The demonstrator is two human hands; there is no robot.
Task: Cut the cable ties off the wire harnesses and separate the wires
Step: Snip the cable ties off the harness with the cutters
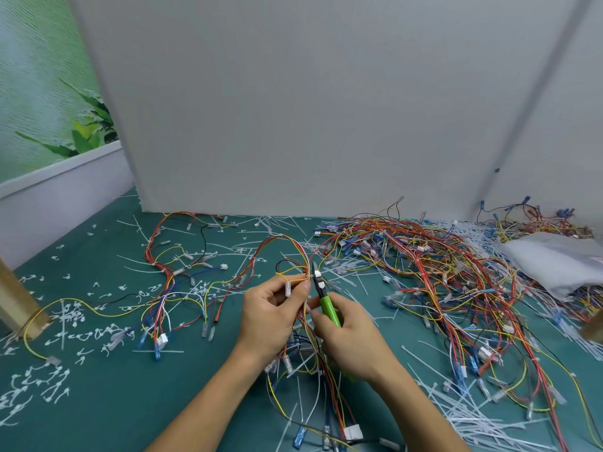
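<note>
My left hand (pixel 270 316) pinches a wire harness (pixel 287 252) of red, yellow and orange wires just above the green mat. A white connector hangs from the wires at my fingertips. My right hand (pixel 350 339) grips green-handled cutters (pixel 328 306). The cutter tips point up and touch the bundle right beside my left thumb. The harness loops away from me and trails down between my wrists.
A large heap of tangled harnesses (pixel 440 272) fills the right side, next to a clear plastic bag (pixel 554 259). Another harness (pixel 169 282) lies at the left. Cut white cable ties (pixel 58 334) litter the mat. A grey panel (pixel 310 109) stands behind.
</note>
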